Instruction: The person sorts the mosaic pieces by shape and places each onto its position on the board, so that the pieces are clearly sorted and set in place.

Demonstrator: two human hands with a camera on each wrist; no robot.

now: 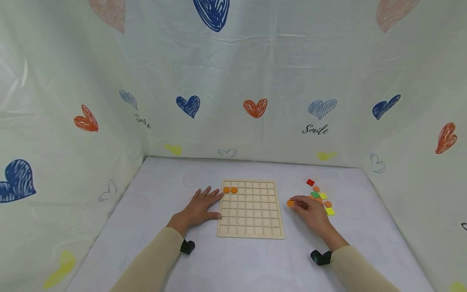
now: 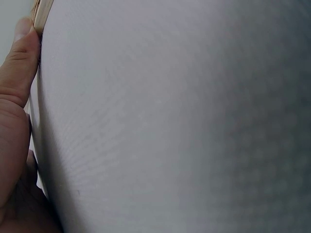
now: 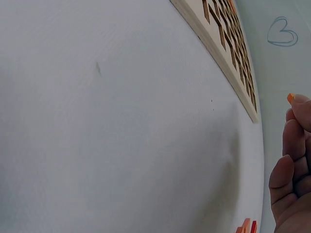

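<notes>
A wooden grid board (image 1: pixel 251 211) lies flat on the table, with two orange discs (image 1: pixel 234 190) side by side near its upper left corner. My left hand (image 1: pixel 197 208) rests with spread fingers at the board's left edge. In the left wrist view its thumb (image 2: pixel 22 58) touches the board's side (image 2: pixel 43 14). Between thumb and fingers, my right hand (image 1: pixel 310 213) pinches another orange disc (image 1: pixel 290 203), held just right of the board. The right wrist view shows only a sliver of that disc (image 3: pixel 290 98) at the fingertips.
Loose pieces lie around and partly behind the right hand: a red square (image 1: pixel 310 182), a green one (image 1: pixel 315 194), yellow squares (image 1: pixel 330 211) and several orange discs (image 1: pixel 316 189). A white curtain with hearts (image 1: pixel 255 134) hangs along the table's back and sides.
</notes>
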